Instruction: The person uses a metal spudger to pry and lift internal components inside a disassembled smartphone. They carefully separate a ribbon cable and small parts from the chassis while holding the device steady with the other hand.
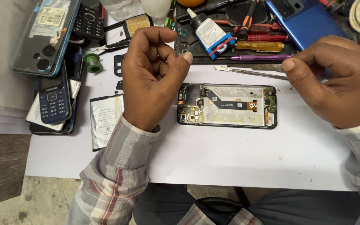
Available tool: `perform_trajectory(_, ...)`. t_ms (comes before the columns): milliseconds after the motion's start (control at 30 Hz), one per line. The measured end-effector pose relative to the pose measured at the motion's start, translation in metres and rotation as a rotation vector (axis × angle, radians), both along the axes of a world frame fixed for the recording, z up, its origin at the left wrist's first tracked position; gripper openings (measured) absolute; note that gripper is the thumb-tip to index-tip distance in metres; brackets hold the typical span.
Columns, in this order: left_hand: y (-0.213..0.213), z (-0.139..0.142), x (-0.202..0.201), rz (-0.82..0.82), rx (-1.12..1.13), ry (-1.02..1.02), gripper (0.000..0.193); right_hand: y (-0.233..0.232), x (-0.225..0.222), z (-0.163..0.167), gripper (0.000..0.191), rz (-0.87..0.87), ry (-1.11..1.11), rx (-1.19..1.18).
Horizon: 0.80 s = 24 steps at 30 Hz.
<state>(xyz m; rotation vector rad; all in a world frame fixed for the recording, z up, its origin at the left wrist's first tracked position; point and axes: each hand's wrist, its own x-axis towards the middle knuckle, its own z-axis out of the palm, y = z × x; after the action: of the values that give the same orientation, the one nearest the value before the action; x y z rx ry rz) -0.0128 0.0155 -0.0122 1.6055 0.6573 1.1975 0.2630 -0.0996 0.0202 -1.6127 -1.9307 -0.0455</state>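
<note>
An opened smartphone (227, 106) lies back-up on a white sheet (213, 154), its circuit board, orange flex cable and empty battery bay exposed. My left hand (153, 75) hovers just left of the phone with fingers curled in and the thumb against them; nothing shows inside it. My right hand (334, 81) is above the phone's right end, thumb and fingers pinched on the end of a thin metal pry tool (248, 72) that points left over the sheet.
A loose battery (105, 121) lies left of the phone. Keypad phones (54, 98) and a clear-backed phone (46, 33) are stacked far left beside a green solder spool (92, 62). A black tray (196, 58) behind holds a glue bottle (209, 33), screwdrivers (259, 46) and a blue phone (305, 21).
</note>
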Motion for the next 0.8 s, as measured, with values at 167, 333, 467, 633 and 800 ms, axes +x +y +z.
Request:
perform_trajectory(167,0.0002,-0.0002,-0.0011,0.000,0.013,0.009,0.031,0.0004,-0.0006,0.0000,0.023,0.003,-0.014,0.009)
perform_trajectory(333,-0.0001,0.0003,-0.0006,-0.002,0.005,0.001,0.030,-0.0005,-0.0004,0.0008,0.024,0.004,0.005,0.002)
perform_trajectory(467,-0.0006,-0.0004,-0.0006,-0.006,-0.011,0.001,0.029,-0.0005,-0.0002,0.0000,0.024,-0.001,0.020,-0.005)
perform_trajectory(633,0.0002,0.0009,0.0003,-0.005,0.003,0.003,0.029,-0.0007,0.0005,-0.0007,0.025,-0.005,0.008,0.000)
perform_trajectory(800,0.0002,0.0007,-0.0005,-0.008,0.003,0.005,0.028,0.0001,0.0010,-0.0012,0.023,0.008,0.030,0.001)
